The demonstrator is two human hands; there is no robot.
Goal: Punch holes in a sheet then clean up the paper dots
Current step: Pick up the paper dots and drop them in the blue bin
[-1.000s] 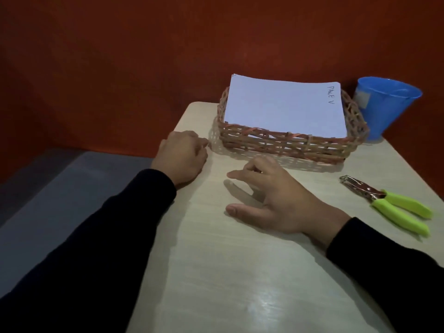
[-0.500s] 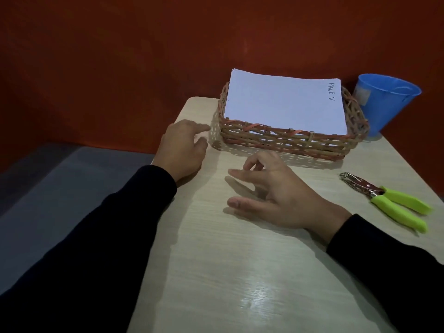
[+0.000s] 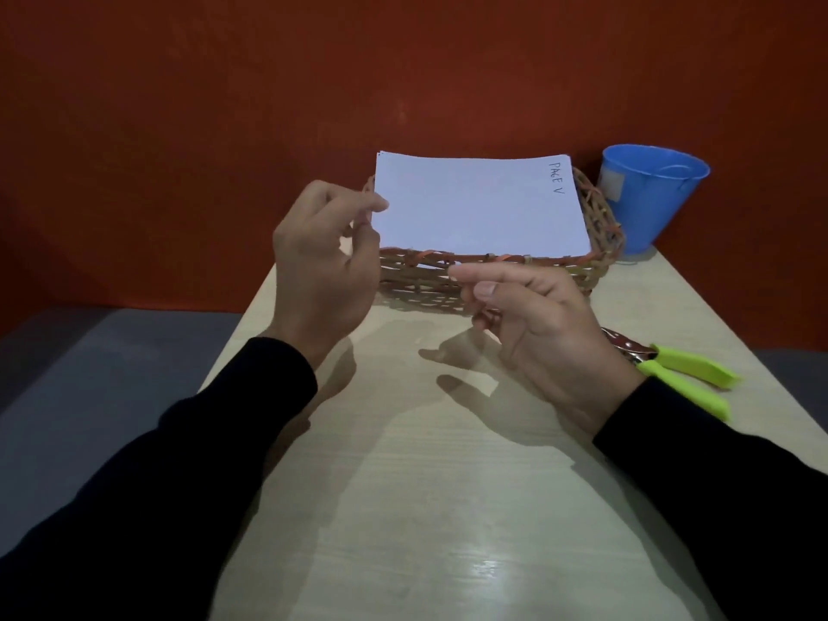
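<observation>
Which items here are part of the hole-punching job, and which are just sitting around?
For the job:
- white paper stack, at the left hand
- green-handled metal hole punch, beside the right hand
- blue plastic bucket, possibly for dots

Just there:
- woven wicker basket holding the paper
- pale wooden table

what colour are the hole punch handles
Bright lime green, on the hole punch in the head view.

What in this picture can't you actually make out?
- Inside of the blue bucket: the head view sees it from the side, so its wall hides the contents.
- Hole punch: the right hand covers its metal tip.
- How many sheets of paper lie in the basket: the rim hides the stack's edge.
- Whether the left hand touches the paper: too close to tell.
</observation>
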